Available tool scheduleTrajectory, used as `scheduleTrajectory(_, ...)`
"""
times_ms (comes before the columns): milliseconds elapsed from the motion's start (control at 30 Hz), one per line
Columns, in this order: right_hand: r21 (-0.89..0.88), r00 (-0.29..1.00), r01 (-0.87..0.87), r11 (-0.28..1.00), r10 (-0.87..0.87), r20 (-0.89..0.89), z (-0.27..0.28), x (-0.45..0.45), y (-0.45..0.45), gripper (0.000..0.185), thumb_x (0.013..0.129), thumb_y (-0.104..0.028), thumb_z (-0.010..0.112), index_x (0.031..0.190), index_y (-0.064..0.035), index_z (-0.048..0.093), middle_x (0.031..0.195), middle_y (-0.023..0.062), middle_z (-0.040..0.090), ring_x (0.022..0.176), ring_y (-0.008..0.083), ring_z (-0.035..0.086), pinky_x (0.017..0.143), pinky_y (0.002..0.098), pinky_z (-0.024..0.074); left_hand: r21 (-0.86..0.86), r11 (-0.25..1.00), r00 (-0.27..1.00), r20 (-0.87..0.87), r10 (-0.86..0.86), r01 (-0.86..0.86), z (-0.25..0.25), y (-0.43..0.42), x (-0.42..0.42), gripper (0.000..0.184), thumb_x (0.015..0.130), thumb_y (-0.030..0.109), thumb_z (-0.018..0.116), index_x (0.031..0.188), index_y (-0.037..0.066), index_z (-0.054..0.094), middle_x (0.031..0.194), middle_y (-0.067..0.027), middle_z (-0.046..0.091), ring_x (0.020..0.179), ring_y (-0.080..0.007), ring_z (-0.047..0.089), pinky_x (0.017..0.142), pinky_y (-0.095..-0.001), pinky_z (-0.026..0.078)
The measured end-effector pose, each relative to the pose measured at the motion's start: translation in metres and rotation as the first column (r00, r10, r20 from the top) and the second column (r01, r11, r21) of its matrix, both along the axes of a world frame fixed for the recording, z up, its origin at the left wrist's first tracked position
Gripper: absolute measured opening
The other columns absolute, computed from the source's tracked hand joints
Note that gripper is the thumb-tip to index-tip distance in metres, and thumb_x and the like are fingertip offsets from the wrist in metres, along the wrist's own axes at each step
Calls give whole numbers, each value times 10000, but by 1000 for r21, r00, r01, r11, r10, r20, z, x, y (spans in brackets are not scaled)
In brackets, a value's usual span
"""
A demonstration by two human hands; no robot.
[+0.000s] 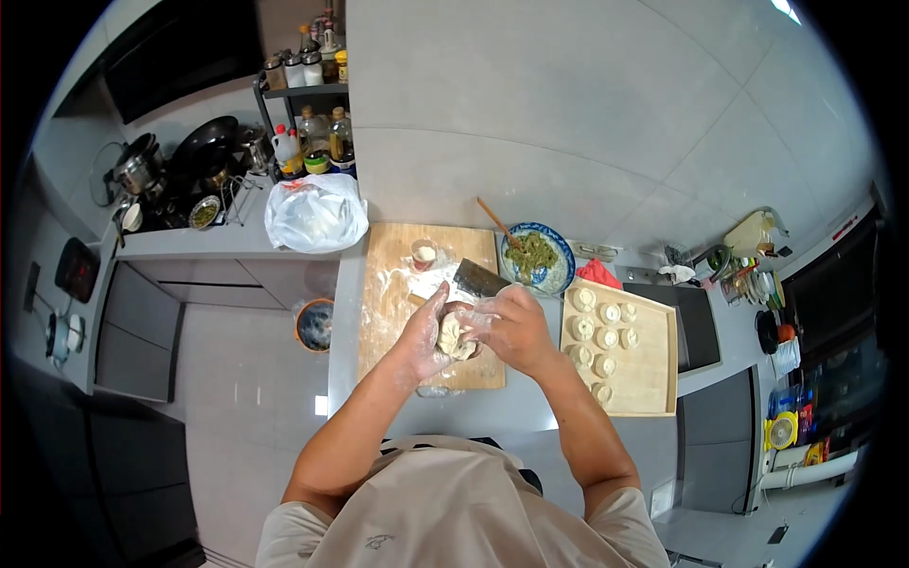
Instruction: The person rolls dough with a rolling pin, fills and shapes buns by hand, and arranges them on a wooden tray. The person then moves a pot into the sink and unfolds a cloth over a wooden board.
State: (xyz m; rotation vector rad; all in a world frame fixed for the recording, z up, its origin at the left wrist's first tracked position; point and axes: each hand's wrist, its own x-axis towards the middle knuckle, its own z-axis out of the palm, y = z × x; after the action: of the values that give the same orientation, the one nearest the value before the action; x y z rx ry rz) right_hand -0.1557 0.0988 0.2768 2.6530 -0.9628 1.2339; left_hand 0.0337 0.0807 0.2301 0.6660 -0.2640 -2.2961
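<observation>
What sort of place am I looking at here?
Most likely a home kitchen: there's a rounded black pan among the cookware, a dark metal rack holding seasoning bottles, and a flour-dusted, rectangular pale wooden board.

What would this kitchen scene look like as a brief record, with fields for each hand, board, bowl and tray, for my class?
Left hand: floury, cupping a folded dough piece
Right hand: fingers at the same dough piece
Cutting board: wooden, floured, with a dark rectangular blade
Bowl: blue-and-white, containing green filling
Tray: wooden, right of the board, bearing round dough pieces
</observation>
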Motion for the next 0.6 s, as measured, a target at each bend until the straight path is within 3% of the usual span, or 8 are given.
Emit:
scheduleTrajectory(100,30,999,-23,999,24,-30,5,0,-5,231,752,-164,851,980,-179,818,984,-24,714,893,225,609,731,379,504,38,999,996,83,17,-20,11,1,-2,553,1045,624,535,1073,77,616,988,-108,671,863,-274,659,796,-486,560)
scheduleTrajectory(367,75,992,-56,996,64,-108,-13,-3,-14,199,788,-174,838,984,-165,805,1005,-13,715,906,242,605,773,397,506,77,997,999,50,19,-23,3,-1,1,600,1029,653,542,1131,66,611,1008,-130,678,879,-276,659,819,-489,560)
scheduleTrajectory(467,39,995,-91,995,92,-37,-11,-4,-14,350,700,-147,888,1037,-195,810,1004,-2,706,871,258,599,737,378,511,78,997,1000,17,23,-25,3,-4,2,617,1028,664,531,1154,66,610,1041,-126,677,894,-271,657,830,-492,557)
scheduleTrajectory(533,82,996,-59,995,63,-57,-3,-3,-8,189,767,-161,839,954,-175,810,1050,-28,701,939,246,605,806,395,507,84,996,999,-29,19,-16,-1,0,1,623,1029,669,524,1163,67,610,1061,-119,674,912,-268,657,839,-492,555)
scheduleTrajectory(600,121,991,-63,991,76,-112,2,-4,-8,212,751,-150,843,959,-179,810,1066,-32,696,952,247,603,818,395,508,53,998,999,20,-31,30,1,0,2,633,1033,671,513,1202,66,600,1102,-109,663,945,-264,650,859,-490,551)
